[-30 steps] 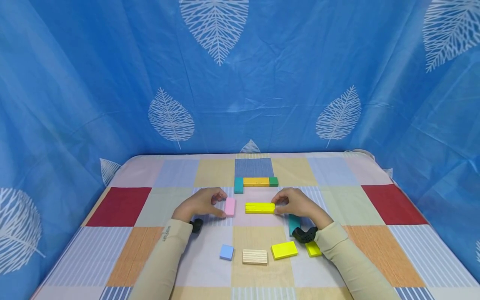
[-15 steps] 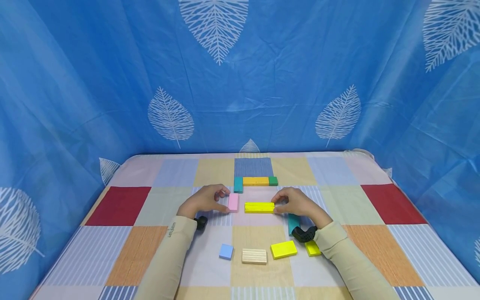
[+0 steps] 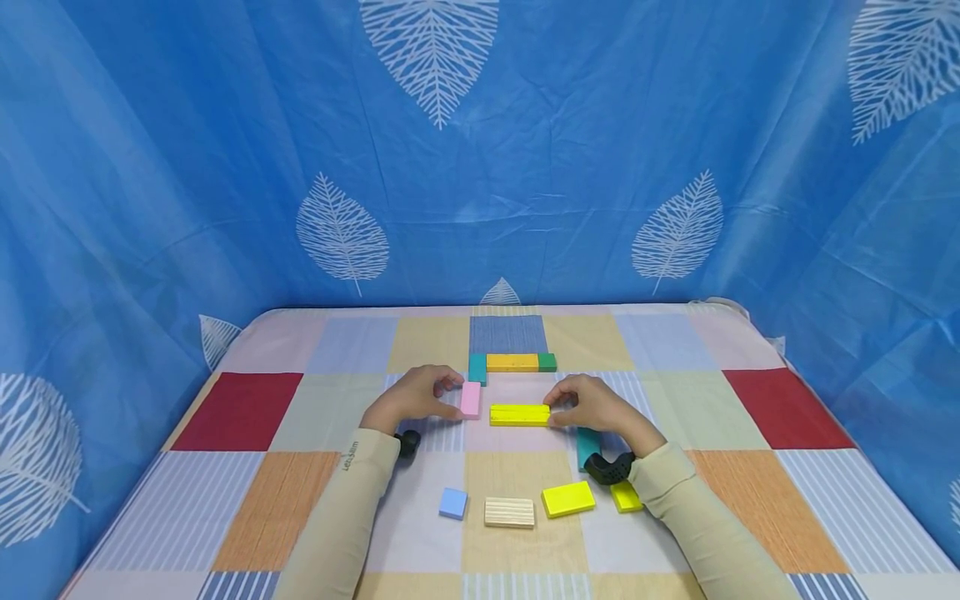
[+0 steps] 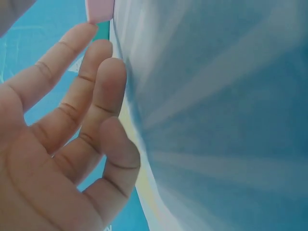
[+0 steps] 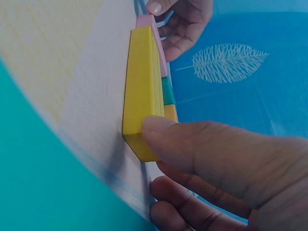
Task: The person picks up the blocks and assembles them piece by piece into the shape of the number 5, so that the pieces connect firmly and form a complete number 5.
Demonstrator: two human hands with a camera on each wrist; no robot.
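Observation:
Between the thumb and index finger of my left hand point(image 3: 415, 394) is a pink block point(image 3: 470, 401), pinched at its ends. Its far end lies right at the near end of a teal block point(image 3: 477, 370); whether they touch I cannot tell. That teal block forms a corner with an orange block point(image 3: 512, 363), which has a green block point(image 3: 547, 362) at its right end. My right hand point(image 3: 596, 408) pinches the right end of a long yellow block point(image 3: 519, 415), marked by lines along its length. In the right wrist view the thumb presses on the yellow block point(image 5: 139, 86).
Nearer the person lie a small blue block point(image 3: 453, 503), a striped wooden block point(image 3: 509, 512) and a yellow block point(image 3: 568, 500). Partly under the right forearm are another teal block point(image 3: 588, 450) and a small yellow block point(image 3: 626, 497). A blue curtain point(image 3: 510, 167) encloses the patchwork-covered table.
My left hand has moved the pink block away from the person and slightly right, up to the teal block. The right hand and the long yellow block have stayed in place.

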